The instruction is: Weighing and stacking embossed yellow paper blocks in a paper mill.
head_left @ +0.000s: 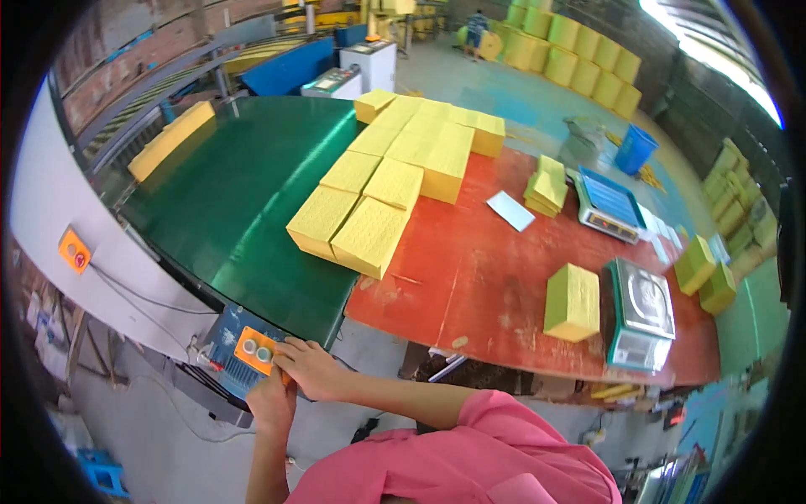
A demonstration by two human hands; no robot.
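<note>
A small orange push-button box (254,346) with two round buttons sits at the near corner of the green conveyor belt (227,193). My left hand (271,401) grips its near end from below, its fingertips partly hidden. From the right, my right hand (309,368) closes its fingers over the same box's end. Under the box is a blue finned motor housing (231,336). Beyond my hands, yellow block-shaped stacks (369,231) stand in two rows, partly on the belt and partly on the red table (470,269).
A single yellow stack (573,302) stands beside a scale with a metal pan (642,307). Farther back are a scale with a blue tray (613,206), small yellow pieces (547,186) and a white card (510,211). Across the belt lies a long yellow block (172,140). A person (476,34) stands far off.
</note>
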